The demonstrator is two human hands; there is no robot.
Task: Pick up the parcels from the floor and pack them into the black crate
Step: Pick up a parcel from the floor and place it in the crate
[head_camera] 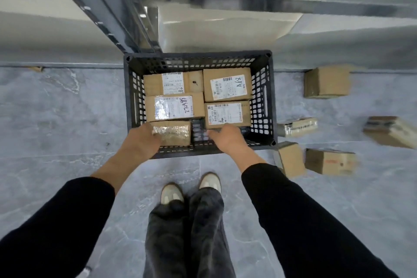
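Both hands are down in the black crate (269, 106), sitting mid-frame on the grey floor (67, 119). Left hand (141, 142) is wrapped over the near-left end of a taped parcel (172, 132) at the crate's lower left, so it's clamped on that one. Right hand (228, 140) is reaching in beside the labelled box (228, 114); fingers look loosely spread, touching or nearly touching its near edge, but I can't tell if it's actually gripping anything.

Four other boxes already sit flat in the crate, packed tight. There's a bare gap of crate bottom between the two hands.

More parcels are still on the floor at the right of the frame: a cube (326, 82) up top, a wrapped flat one (297, 126) just beside the crate, two cartons (291, 159) lower right, and a blurry one at the far right edge.

Handling guess: small cardboard boxes, stiff and probably light. The tape-covered ones look slick, so I'd pinch across the short sides rather than palm the shiny top. Corners could crush if jammed in.
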